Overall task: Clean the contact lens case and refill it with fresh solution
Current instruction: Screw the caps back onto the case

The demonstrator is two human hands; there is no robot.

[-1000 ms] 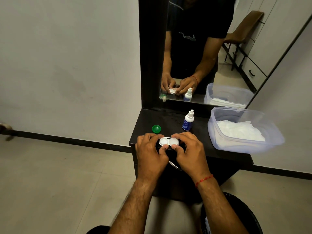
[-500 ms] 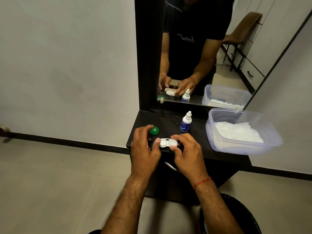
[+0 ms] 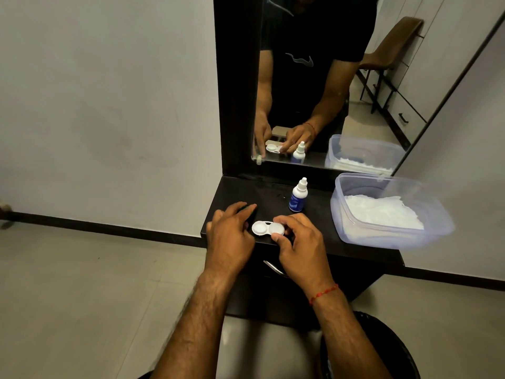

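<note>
The white contact lens case (image 3: 263,228) lies near the front edge of the black vanity shelf (image 3: 314,236). Its left well is uncapped; a white cap covers the right well. My right hand (image 3: 300,247) pinches that capped right end between thumb and forefinger. My left hand (image 3: 232,233) is just left of the case. Its fingers reach over the green cap (image 3: 245,208), which shows only as a dark sliver between them; whether they grip it is hidden. The small blue solution bottle (image 3: 297,197), white nozzle cap on, stands upright behind the case.
A clear plastic tub (image 3: 355,181) of white tissue sits on the right of the shelf, overhanging its front edge. A mirror (image 3: 314,77) rises behind the shelf. A drawer handle (image 3: 273,268) juts out below. A black bin (image 3: 396,348) stands at lower right.
My left hand left the case and moved up-left over the green cap, covering it. My right hand stayed on the case's right end.
</note>
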